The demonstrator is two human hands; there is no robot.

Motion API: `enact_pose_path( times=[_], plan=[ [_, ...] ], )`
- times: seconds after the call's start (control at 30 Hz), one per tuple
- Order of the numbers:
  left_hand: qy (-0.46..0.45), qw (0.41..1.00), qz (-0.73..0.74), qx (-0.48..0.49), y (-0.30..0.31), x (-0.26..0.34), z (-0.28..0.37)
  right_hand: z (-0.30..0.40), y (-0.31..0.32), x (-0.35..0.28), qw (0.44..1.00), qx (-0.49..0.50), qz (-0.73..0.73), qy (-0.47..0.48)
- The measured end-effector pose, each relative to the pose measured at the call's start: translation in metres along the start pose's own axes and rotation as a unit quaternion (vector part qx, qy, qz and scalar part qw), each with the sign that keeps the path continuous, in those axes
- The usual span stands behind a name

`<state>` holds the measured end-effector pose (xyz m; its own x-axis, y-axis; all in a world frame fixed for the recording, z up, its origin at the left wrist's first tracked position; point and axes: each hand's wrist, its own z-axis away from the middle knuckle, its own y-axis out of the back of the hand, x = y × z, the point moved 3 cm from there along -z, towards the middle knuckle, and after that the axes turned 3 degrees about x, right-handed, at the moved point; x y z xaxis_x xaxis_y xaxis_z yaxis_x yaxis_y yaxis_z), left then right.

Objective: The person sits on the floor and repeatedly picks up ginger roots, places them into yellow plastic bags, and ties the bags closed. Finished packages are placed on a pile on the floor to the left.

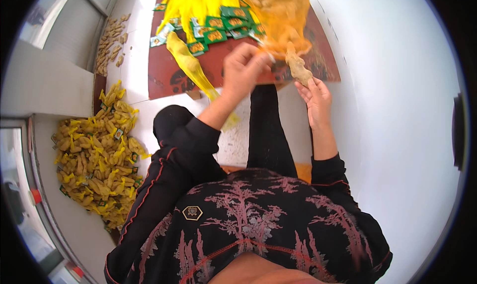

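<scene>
Between the fingers of my right hand [316,99] is the lower end of a knobbly ginger root [298,65], raised over the near right edge of the red board table [223,65]. My left hand [246,65] is blurred, its fingertips close to a small whitish thing [271,57] beside an orange mesh sack [287,26]; whether they grip it cannot be told. To the left of that hand, a yellow mesh net [190,60] with root pieces inside lies across the table, its empty tail hanging over the near edge.
Yellow nets [201,2] and green printed tags [215,36] lie farther back on the table. Netted roots [97,157] are heaped at the lower left. Loose roots [113,37] lie on the floor by the left wall. A white wall [391,97] stands at the right.
</scene>
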<state>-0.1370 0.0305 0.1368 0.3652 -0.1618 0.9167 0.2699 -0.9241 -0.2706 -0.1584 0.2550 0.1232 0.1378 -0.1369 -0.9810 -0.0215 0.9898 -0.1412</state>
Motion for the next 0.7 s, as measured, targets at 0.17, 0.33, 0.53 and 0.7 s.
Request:
enact_pose_path(
  times=[0.17,0.33,0.53,0.7],
  plan=[
    [0.054,0.995,0.012,0.081,0.018,-0.013,0.018,0.059,0.035,0.002,0.987,-0.076,-0.129,-0.066],
    [0.136,0.990,-0.011,0.036,0.027,0.007,0.082,0.089,0.016,0.000,0.966,-0.183,-0.162,-0.083],
    [0.209,0.974,0.083,-0.007,0.039,0.044,0.131,0.121,-0.024,-0.003,0.967,-0.238,-0.001,0.087],
    [0.187,0.979,0.063,0.052,0.056,0.052,0.152,0.137,-0.032,-0.012,0.939,-0.271,0.117,0.175]
  ],
)
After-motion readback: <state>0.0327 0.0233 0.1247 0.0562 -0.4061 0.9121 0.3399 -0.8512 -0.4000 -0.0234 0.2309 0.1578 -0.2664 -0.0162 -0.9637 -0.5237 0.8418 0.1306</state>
